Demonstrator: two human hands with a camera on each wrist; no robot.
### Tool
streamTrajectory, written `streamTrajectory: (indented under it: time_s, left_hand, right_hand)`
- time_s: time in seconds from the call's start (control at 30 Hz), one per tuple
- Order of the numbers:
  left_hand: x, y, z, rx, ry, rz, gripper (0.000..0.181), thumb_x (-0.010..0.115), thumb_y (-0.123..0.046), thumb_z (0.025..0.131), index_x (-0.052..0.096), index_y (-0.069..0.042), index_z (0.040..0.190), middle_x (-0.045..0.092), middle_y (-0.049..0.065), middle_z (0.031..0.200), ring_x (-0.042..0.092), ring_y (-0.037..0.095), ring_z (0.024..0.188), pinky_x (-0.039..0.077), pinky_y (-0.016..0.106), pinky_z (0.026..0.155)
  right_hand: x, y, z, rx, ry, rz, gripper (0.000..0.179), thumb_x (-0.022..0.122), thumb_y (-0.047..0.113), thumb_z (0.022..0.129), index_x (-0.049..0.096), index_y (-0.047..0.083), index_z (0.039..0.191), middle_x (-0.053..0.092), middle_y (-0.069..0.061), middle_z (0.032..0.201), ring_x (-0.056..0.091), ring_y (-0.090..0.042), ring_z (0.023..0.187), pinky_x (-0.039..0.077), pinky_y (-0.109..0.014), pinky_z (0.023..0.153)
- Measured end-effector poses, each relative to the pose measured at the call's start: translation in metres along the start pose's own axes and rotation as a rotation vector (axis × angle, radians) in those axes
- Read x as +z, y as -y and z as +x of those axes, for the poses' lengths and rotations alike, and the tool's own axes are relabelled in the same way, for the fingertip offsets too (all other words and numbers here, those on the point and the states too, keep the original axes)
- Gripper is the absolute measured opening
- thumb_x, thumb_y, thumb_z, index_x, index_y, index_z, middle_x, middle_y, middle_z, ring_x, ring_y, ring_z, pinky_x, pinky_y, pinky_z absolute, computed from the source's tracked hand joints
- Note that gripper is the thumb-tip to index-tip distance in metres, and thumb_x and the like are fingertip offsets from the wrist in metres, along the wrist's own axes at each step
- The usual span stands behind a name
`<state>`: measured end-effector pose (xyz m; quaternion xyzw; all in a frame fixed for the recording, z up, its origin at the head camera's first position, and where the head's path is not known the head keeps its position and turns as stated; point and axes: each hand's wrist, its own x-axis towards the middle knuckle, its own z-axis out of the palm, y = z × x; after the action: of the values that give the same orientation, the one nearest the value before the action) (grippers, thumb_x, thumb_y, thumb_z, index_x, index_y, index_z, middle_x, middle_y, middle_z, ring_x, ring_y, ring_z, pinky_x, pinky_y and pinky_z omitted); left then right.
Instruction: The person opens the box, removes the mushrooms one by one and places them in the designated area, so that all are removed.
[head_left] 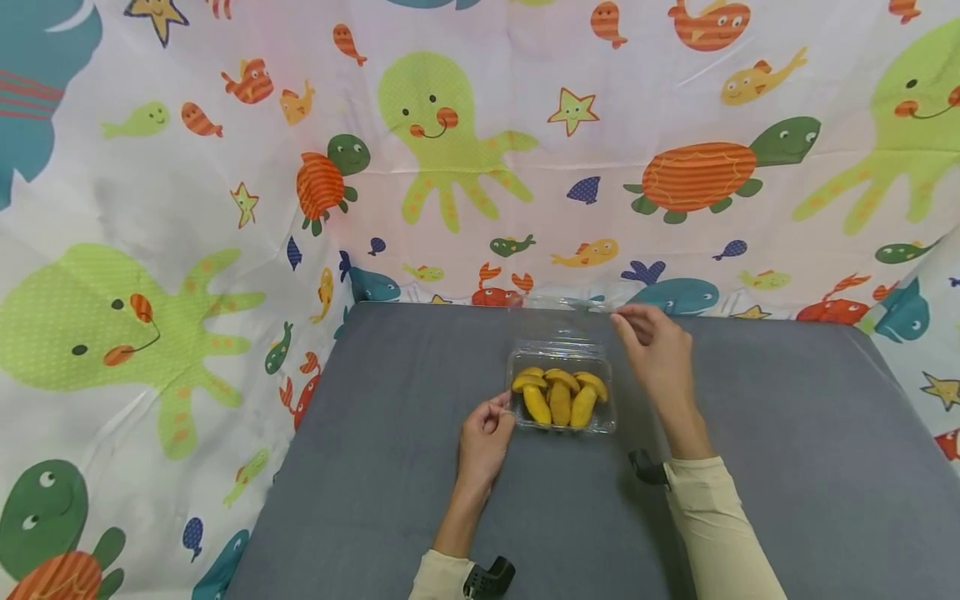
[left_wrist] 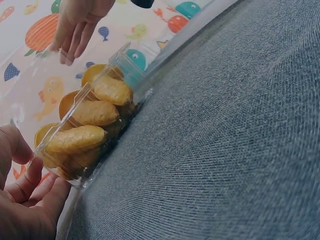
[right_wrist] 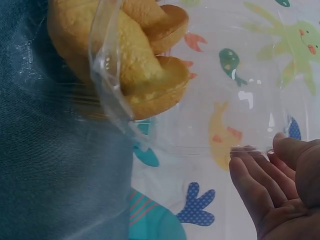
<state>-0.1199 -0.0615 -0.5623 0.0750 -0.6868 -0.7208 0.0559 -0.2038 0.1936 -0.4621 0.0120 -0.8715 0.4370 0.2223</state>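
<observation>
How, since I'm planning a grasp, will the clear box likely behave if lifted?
The box probably flexes: its walls look like thin clear plastic. Its lid, held up by the right hand, may flop if released. Yellow pieces inside could shift; no divider shows.

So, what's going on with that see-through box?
Someone's left hand is pinching the left edge of a clear plastic box, and their right hand is holding a corner of its lid. The lid is open, toward the back. Inside are yellow mushroom shapes, with three in a row on top. The box sits on a grey table.
</observation>
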Motion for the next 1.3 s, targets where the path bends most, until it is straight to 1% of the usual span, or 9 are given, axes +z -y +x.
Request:
streamTrajectory:
  time_s: [0.17, 0.3, 0.4, 0.53, 0.87, 1.03, 1.13, 1.2, 1.3]
  left_hand:
    - [-0.001, -0.001, 0.000, -0.004, 0.004, 0.007, 0.010, 0.066, -0.003, 0.095, 0.063, 0.000, 0.086, 0.071, 0.011, 0.136, 0.065, 0.025, 0.130, 0.051, 0.024, 0.098]
    - [-0.001, -0.001, 0.000, -0.017, 0.009, 0.011, 0.010, 0.066, -0.004, 0.095, 0.063, -0.002, 0.086, 0.071, 0.009, 0.136, 0.065, 0.023, 0.130, 0.051, 0.023, 0.098]
    - [-0.001, -0.001, 0.000, -0.023, 0.014, 0.010, 0.010, 0.066, -0.004, 0.095, 0.063, -0.003, 0.086, 0.071, 0.008, 0.136, 0.065, 0.022, 0.130, 0.051, 0.022, 0.097]
    - [-0.002, 0.000, 0.001, -0.014, 0.014, 0.014, 0.009, 0.065, -0.004, 0.094, 0.062, -0.003, 0.086, 0.071, 0.008, 0.136, 0.065, 0.023, 0.129, 0.052, 0.022, 0.096]
    - [-0.002, 0.001, 0.001, -0.007, 0.017, 0.013, 0.009, 0.065, -0.004, 0.094, 0.062, -0.002, 0.086, 0.070, 0.010, 0.137, 0.064, 0.024, 0.131, 0.052, 0.023, 0.097]
    - [-0.003, 0.001, 0.001, -0.010, 0.022, 0.002, 0.008, 0.064, -0.004, 0.095, 0.063, -0.001, 0.088, 0.069, 0.010, 0.138, 0.063, 0.024, 0.132, 0.051, 0.025, 0.099]
    - [-0.003, 0.002, 0.001, -0.009, 0.022, -0.002, 0.008, 0.064, -0.003, 0.095, 0.063, -0.001, 0.088, 0.069, 0.010, 0.138, 0.063, 0.024, 0.133, 0.051, 0.024, 0.099]
    - [-0.002, 0.002, 0.001, -0.009, 0.017, -0.003, 0.007, 0.064, -0.003, 0.095, 0.063, -0.001, 0.088, 0.069, 0.011, 0.138, 0.063, 0.024, 0.133, 0.051, 0.024, 0.099]
    - [-0.001, 0.001, 0.001, -0.017, 0.016, 0.001, 0.007, 0.064, -0.003, 0.094, 0.063, -0.002, 0.087, 0.070, 0.009, 0.138, 0.064, 0.023, 0.132, 0.052, 0.023, 0.098]
  right_hand:
    - [0.008, -0.008, 0.001, 0.047, 0.018, 0.019, 0.032, 0.071, 0.030, 0.103, 0.075, 0.005, 0.122, 0.079, -0.013, 0.116, 0.077, -0.032, 0.104, 0.060, -0.046, 0.086]
    - [0.015, -0.017, 0.001, 0.089, 0.015, 0.023, 0.030, 0.071, 0.030, 0.103, 0.076, 0.005, 0.121, 0.079, -0.014, 0.115, 0.077, -0.033, 0.104, 0.059, -0.047, 0.086]
    - [0.019, -0.023, 0.001, 0.090, 0.020, 0.013, 0.028, 0.071, 0.028, 0.103, 0.076, 0.006, 0.120, 0.079, -0.014, 0.115, 0.077, -0.033, 0.103, 0.060, -0.049, 0.085]
    - [0.024, -0.030, 0.000, 0.086, 0.036, 0.010, 0.028, 0.069, 0.025, 0.104, 0.076, 0.005, 0.122, 0.079, -0.014, 0.115, 0.077, -0.033, 0.104, 0.059, -0.048, 0.085]
    - [0.032, -0.041, -0.001, 0.129, 0.075, 0.000, 0.027, 0.069, 0.021, 0.104, 0.074, 0.004, 0.125, 0.078, -0.014, 0.118, 0.077, -0.032, 0.106, 0.059, -0.048, 0.088]
    - [0.035, -0.046, -0.004, 0.151, 0.100, -0.002, 0.032, 0.069, 0.024, 0.104, 0.073, 0.004, 0.129, 0.078, -0.013, 0.120, 0.076, -0.030, 0.108, 0.059, -0.044, 0.089]
    - [0.036, -0.048, -0.004, 0.148, 0.112, 0.009, 0.034, 0.069, 0.023, 0.104, 0.072, 0.003, 0.131, 0.077, -0.014, 0.120, 0.076, -0.030, 0.108, 0.059, -0.041, 0.088]
    - [0.036, -0.050, -0.004, 0.148, 0.115, 0.018, 0.035, 0.070, 0.022, 0.104, 0.072, 0.002, 0.132, 0.077, -0.014, 0.120, 0.076, -0.030, 0.107, 0.059, -0.036, 0.086]
    - [0.037, -0.053, -0.003, 0.159, 0.117, 0.026, 0.036, 0.071, 0.023, 0.103, 0.072, 0.002, 0.133, 0.077, -0.015, 0.119, 0.077, -0.030, 0.106, 0.058, -0.021, 0.080]
